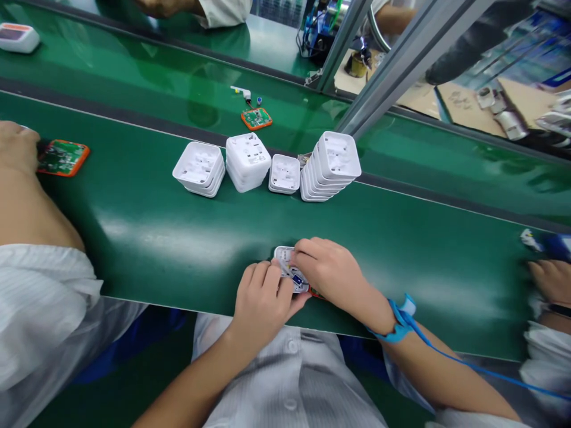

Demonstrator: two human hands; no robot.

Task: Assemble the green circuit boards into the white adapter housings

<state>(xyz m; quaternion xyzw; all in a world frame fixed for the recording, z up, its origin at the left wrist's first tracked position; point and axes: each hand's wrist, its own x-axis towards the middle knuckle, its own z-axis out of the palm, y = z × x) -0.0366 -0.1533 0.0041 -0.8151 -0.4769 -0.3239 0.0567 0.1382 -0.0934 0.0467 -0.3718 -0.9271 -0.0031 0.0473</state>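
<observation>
Housing [282,254], white, lies between your hands, close to the near edge of the green surface [151,238]. Your left hand [267,292] grips its near end; your right hand [333,270] curls fingers over it, though whether they pinch anything cannot be told. Orange-edged board [316,293] shows partly beneath your right hand. A broad green strip separates you from white shell stacks [336,160] along the far edge. Blue cord [473,366] trails rightward from your right wrist.

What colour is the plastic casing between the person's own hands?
White; the plastic casing shows best in the head view.
</observation>
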